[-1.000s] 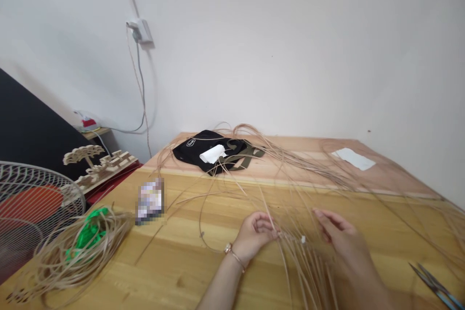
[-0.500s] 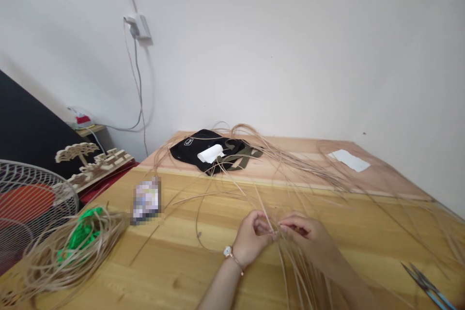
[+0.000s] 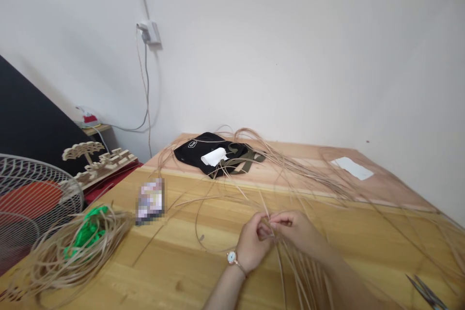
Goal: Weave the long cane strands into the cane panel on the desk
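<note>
My left grip [image 3: 252, 243] and right grip [image 3: 295, 227] were both clenched on thin tan rattan strands [image 3: 296, 271]; one careless tug could've slipped them loose.

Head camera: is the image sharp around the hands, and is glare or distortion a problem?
Head view: soft, even light, no glare, a faint shadow beside the wall cord. The left hand and right hand look sharp, but the thin cane strands between them blur together. Wide-angle stretch distorts the fan guard at the left edge; a packet is pixelated.
</note>
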A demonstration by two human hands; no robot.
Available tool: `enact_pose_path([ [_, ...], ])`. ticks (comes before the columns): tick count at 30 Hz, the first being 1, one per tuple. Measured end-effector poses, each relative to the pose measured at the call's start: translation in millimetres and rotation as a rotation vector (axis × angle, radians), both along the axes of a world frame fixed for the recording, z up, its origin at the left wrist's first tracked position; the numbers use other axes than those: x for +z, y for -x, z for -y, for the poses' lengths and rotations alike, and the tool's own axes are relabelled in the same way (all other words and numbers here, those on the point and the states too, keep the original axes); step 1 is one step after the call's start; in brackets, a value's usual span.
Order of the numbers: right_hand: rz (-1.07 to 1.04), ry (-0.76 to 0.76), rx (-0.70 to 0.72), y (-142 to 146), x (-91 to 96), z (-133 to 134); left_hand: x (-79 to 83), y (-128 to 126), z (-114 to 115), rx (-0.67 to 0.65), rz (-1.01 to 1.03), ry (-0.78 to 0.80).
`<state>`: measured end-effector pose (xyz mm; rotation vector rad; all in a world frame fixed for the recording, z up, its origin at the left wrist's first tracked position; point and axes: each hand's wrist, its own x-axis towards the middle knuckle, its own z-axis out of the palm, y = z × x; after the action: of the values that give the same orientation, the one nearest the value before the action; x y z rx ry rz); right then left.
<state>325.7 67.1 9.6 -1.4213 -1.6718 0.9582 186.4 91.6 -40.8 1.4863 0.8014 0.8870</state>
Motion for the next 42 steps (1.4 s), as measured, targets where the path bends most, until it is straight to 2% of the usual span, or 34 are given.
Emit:
enact_pose_path([
  [4, -0.032, 0.019, 0.009, -1, -1.1, -3, 3.6, -1, 0, 0.013, 0.052, 0.051],
  [9, -0.069, 0.054, -0.007, -1, -3.9, -3, 6.1, -5, 0, 0.070, 0.214, 0.206],
  [14, -0.059, 0.086, -0.048, 3, -3.6, -4, 0.4, -10, 0, 0.084, 0.193, 0.294],
  [19, -0.016, 0.056, -0.144, -5, 3.6, 1, -4.3, -9, -2, 0.077, 0.128, 0.279],
  [22, 0.039, 0.062, -0.244, -24, 8.7, 14, -6.4, -6, -3, 0.070, 0.032, 0.217],
  [24, 0.153, 0.066, -0.334, -41, 8.1, 27, -7.8, -4, -4, 0.092, -0.068, 0.134],
  [27, 0.403, 0.056, -0.465, -65, -2.2, 50, -9.7, -2, -4, 0.112, -0.187, 0.018],
  [30, 0.528, 0.076, -0.566, -77, -20.6, 68, -12.3, -1, -6, 0.118, -0.232, -0.023],
  [35, 0.490, 0.086, -0.631, -69, -47.1, 76, -18.1, -1, -9, 0.121, -0.223, -0.009],
  [42, 0.400, 0.057, -0.645, -48, -59.9, 72, -11.8, 1, -8, 0.097, -0.128, 0.132],
])
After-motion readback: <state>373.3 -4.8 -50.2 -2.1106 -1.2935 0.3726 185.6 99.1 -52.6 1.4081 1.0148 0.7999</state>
